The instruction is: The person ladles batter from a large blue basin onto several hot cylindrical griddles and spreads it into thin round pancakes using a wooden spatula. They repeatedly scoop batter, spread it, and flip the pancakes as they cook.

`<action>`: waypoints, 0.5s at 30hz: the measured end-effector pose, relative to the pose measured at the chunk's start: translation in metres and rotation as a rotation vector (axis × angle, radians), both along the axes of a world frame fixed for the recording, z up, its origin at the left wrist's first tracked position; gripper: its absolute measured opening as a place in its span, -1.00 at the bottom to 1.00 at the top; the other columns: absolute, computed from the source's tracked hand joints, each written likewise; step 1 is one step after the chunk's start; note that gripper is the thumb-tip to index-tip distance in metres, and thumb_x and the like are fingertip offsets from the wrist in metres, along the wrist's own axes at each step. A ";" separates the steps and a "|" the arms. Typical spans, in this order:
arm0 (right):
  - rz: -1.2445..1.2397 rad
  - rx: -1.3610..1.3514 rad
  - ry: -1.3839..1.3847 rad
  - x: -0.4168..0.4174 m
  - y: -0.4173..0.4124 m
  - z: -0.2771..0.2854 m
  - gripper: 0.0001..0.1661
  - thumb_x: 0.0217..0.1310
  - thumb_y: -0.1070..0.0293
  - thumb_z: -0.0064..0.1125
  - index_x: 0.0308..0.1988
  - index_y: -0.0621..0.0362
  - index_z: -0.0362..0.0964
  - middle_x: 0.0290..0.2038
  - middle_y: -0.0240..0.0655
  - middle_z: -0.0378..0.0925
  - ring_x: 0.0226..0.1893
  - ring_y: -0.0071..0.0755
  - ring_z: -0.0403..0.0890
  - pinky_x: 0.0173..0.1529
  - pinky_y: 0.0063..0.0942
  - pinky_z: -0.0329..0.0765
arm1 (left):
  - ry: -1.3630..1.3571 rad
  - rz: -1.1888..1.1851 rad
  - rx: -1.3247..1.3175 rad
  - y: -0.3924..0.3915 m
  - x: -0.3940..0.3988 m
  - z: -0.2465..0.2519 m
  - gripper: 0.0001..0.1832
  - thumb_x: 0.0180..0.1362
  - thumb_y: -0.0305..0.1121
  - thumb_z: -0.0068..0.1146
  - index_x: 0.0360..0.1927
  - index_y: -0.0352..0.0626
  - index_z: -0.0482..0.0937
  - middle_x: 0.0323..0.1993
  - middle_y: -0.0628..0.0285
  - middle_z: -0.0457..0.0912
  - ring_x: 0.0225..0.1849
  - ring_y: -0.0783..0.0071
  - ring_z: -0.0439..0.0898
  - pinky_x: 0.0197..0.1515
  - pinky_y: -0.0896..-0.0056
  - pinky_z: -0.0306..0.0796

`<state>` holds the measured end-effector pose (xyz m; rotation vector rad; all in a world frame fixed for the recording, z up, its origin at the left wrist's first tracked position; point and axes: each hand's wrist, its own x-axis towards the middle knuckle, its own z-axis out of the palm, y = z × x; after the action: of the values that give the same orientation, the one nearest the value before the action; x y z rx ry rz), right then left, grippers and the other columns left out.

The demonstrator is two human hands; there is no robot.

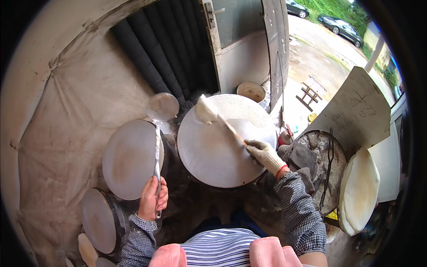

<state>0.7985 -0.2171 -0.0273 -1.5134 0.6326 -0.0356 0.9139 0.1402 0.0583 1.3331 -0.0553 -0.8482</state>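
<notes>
My left hand [152,197], bare, grips the metal handle of a long ladle [157,157]; its round, batter-whitened bowl points away from me, beyond the left griddle. In my gloved right hand [263,154] is the wooden handle of a spreader [230,128], blurred at its batter-coated far end. That end rests on or just above the big round griddle [213,157] in front of me. White batter [240,106] covers the griddle's far part, while its near surface is bare. Left of it stands a smaller round griddle [128,163], bare on top.
More griddles, including one [99,220], line the lower left. At right, a drum of ash and dark lumps [312,157] carries iron tongs [328,167]. Beside it lie stacked thin flatbreads [360,193] and a board bearing writing [357,106]. A basin [251,91] sits near the door [245,60].
</notes>
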 end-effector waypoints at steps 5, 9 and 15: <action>0.159 -0.012 0.035 -0.018 -0.008 0.029 -0.61 0.23 0.33 0.18 0.05 0.17 0.49 -0.45 -0.55 0.48 -0.60 -0.77 0.31 -0.54 -0.75 0.25 | 0.043 0.099 -0.026 0.033 -0.021 -0.010 -0.61 0.41 0.02 -0.32 -0.22 -0.09 0.34 -0.69 0.40 0.21 -0.81 0.67 0.15 -0.82 0.66 0.06; 0.008 0.009 0.020 -0.008 -0.029 0.019 -0.59 0.27 0.26 0.13 0.07 0.17 0.47 -0.42 -0.52 0.49 -0.60 -0.76 0.32 -0.55 -0.76 0.26 | 0.011 0.147 -0.019 0.043 -0.021 -0.001 -0.61 0.41 0.02 -0.33 -0.22 -0.09 0.34 -0.70 0.38 0.24 -0.80 0.65 0.19 -0.80 0.61 0.12; 0.285 0.054 0.102 -0.006 -0.018 0.027 -0.60 0.29 0.23 0.13 0.07 0.14 0.48 -0.51 -0.59 0.42 -0.61 -0.77 0.30 -0.57 -0.73 0.22 | 0.064 0.214 0.083 0.058 -0.039 -0.012 -0.60 0.41 0.02 -0.35 -0.24 -0.09 0.35 -0.71 0.38 0.22 -0.82 0.65 0.15 -0.81 0.61 0.09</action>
<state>0.7928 -0.2354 -0.0007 -1.5475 0.4893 0.2758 0.8751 0.1978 0.0458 1.3614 0.1715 -0.7169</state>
